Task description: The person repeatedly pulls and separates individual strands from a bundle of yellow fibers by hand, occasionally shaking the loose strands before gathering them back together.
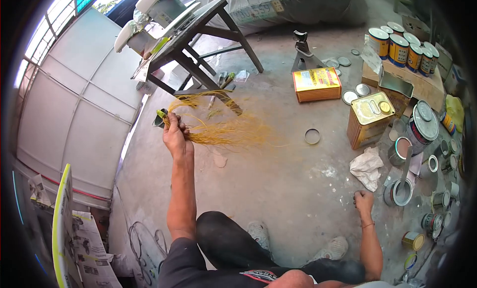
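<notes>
My left hand point(175, 130) is raised at the left with its fingers wrapped round a bundle of yellow strands point(223, 129), which fan out to the right and blur at their ends. A small dark cup-like piece with bright green on it point(160, 117) sits at the top of that fist. At the lower right, my right hand point(363, 200) hangs with its fingers curled in; whatever it may hold is hidden. Just above it lies a crumpled white cloth point(366, 168), and an open can point(399, 192) stands to its right.
A dark wooden table point(198, 32) stands at the top left. Metal tins point(370, 114), a red and yellow tin point(318, 84) and several paint cans point(422, 121) crowd the right side. A loose ring point(312, 136) lies on the floor. A yellow-edged panel point(62, 228) stands at lower left.
</notes>
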`<state>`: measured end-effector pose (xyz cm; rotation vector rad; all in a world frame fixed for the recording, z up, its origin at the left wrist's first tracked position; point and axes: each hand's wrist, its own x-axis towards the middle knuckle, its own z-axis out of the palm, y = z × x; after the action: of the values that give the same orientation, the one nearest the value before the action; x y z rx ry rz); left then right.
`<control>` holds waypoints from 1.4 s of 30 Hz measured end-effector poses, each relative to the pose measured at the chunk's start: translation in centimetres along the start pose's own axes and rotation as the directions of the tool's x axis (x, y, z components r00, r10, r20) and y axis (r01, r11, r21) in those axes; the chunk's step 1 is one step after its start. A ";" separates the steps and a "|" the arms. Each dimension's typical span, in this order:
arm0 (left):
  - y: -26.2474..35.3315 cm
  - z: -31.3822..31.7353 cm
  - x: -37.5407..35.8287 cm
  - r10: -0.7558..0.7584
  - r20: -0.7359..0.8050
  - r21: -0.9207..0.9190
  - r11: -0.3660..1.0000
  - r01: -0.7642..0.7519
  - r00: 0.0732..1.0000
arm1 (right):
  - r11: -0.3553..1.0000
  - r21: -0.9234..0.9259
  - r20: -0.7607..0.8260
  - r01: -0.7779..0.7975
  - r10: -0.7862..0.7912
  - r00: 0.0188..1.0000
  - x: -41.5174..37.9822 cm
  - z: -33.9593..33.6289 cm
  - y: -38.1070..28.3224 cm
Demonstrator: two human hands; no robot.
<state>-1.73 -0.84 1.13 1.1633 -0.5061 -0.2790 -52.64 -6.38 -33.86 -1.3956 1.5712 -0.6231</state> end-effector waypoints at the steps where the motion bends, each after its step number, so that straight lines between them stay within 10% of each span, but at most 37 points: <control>1: 0.4 0.2 -0.2 -0.024 -0.003 0.036 0.999 0.024 1.000 | 0.993 0.024 -0.032 -0.118 0.118 0.992 -0.1 -1.0 -0.8; 7: -3.6 5.2 -7.9 -0.386 0.465 0.423 0.887 0.183 0.796 | 0.911 0.367 0.011 0.190 -0.208 0.978 -2.1 -2.5 -17.5; 11: -3.9 7.3 -13.2 -0.601 0.589 0.596 0.775 0.213 0.540 | 0.786 0.297 0.146 0.543 -0.599 0.787 -5.6 -2.3 -25.7; 14: -3.7 7.7 -15.5 -0.657 0.647 0.649 0.741 0.174 0.387 | 0.785 0.367 0.249 0.499 -0.600 0.761 -6.8 -1.0 -27.0; 20: -4.5 8.0 -17.5 -0.659 0.679 0.652 0.744 0.149 0.323 | 0.734 0.668 0.607 -0.124 -0.440 0.662 -6.4 0.8 -25.0; 26: -4.6 8.5 -18.4 -0.694 0.661 0.707 0.703 0.070 0.286 | 0.788 0.602 0.642 -0.131 -0.380 0.665 -6.2 0.3 -24.5; 29: -5.0 8.2 -18.8 -0.654 0.698 0.673 0.738 0.045 0.292 | 0.791 0.590 0.626 -0.164 -0.320 0.711 -6.1 0.7 -24.1; 35: -4.0 8.1 -14.8 -0.343 0.590 0.442 0.895 0.063 0.731 | 0.804 0.583 0.459 -0.115 -0.209 0.864 -5.2 2.4 -19.9; 42: -2.1 4.1 -5.6 -0.061 0.177 0.198 0.980 0.025 0.982 | 0.887 0.416 0.382 -0.201 0.030 0.924 -3.8 0.5 -9.0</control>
<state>-8.55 -2.30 -0.91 1.3480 -0.6815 -0.3829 -47.97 -4.76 -25.42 -0.9870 1.1119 -0.5672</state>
